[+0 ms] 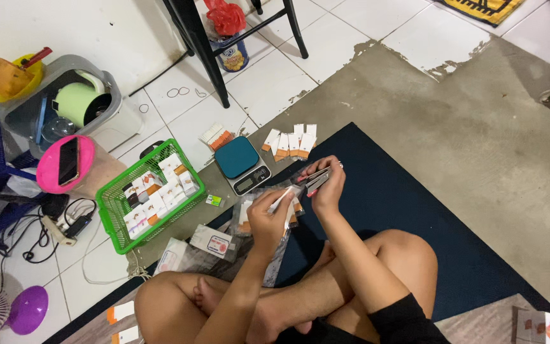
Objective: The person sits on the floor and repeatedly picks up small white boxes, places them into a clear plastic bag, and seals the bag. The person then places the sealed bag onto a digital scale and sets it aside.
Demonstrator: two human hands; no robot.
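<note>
I sit cross-legged on a dark blue mat. My left hand pinches a small white packet at chest height. My right hand grips a red and silver stapler, its jaws pointing left toward the packet. A clear plastic bag holding more packets lies under my hands. A teal digital kitchen scale stands just beyond them.
A green basket of small white and orange packets sits left. A row of packets lies past the scale. A pink lid with a phone, a grey bin, black chair legs, cables and a fan lie around.
</note>
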